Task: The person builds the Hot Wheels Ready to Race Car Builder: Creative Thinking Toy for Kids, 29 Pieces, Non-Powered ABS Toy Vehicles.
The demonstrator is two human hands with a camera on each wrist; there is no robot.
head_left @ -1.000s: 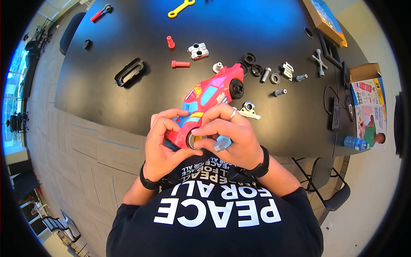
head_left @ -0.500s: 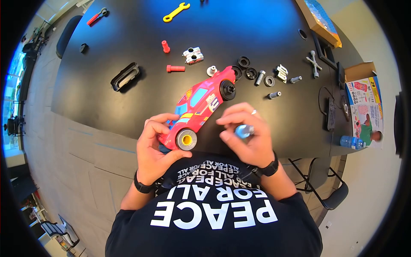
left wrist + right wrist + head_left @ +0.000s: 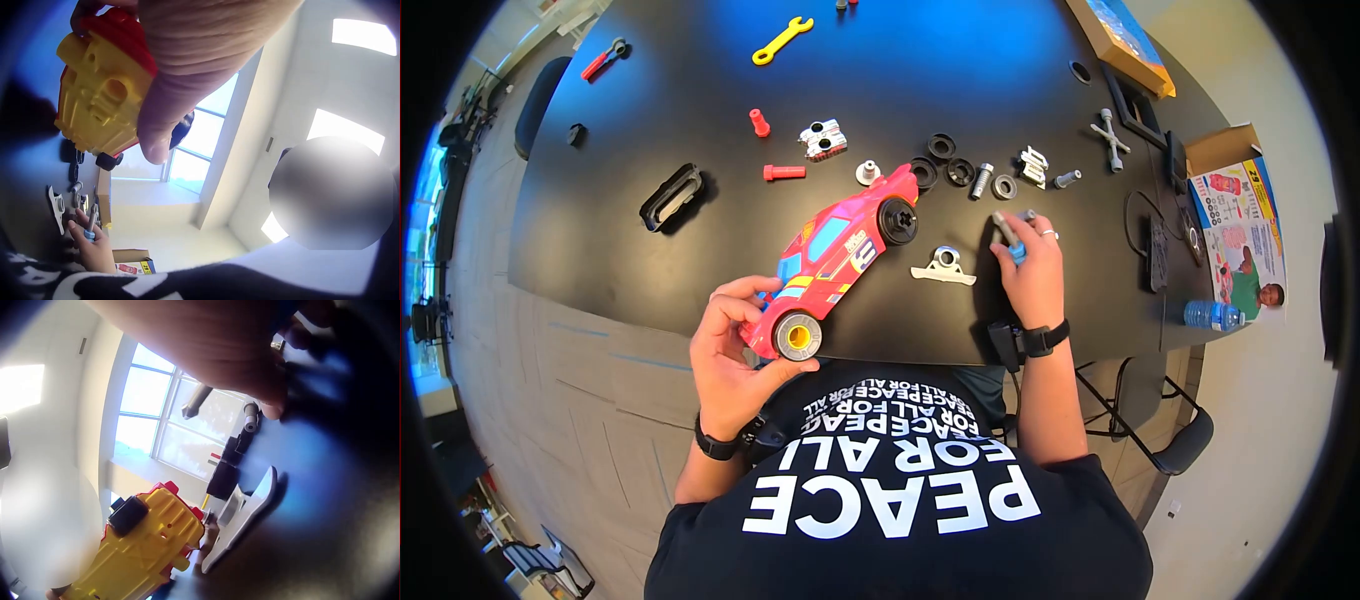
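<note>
The red toy car (image 3: 840,248) is gripped at its near end by my left hand (image 3: 735,365), thumb by the grey wheel with a yellow hub (image 3: 798,336). Its yellow underside (image 3: 103,100) shows in the left wrist view, the thumb pressed along its side. To the right, over the table, my right hand (image 3: 1033,275) holds a blue-handled tool (image 3: 1017,252) with a grey shaft. In the right wrist view the shaft (image 3: 197,401) sticks out from the hand, and a fingertip is at a grey bolt (image 3: 250,417) on the table; whether it grips the bolt I cannot tell.
Between the hands lies a white bracket (image 3: 944,267). Black rings (image 3: 941,147), a silver engine piece (image 3: 823,139), red bolts (image 3: 785,172) and a black frame (image 3: 672,198) lie farther back. A water bottle (image 3: 1212,316) is at the right edge.
My right hand has moved away from the car's wheel, to the right and down to the table by a grey bolt, taking the blue tool with it. The left hand still grips the car.
</note>
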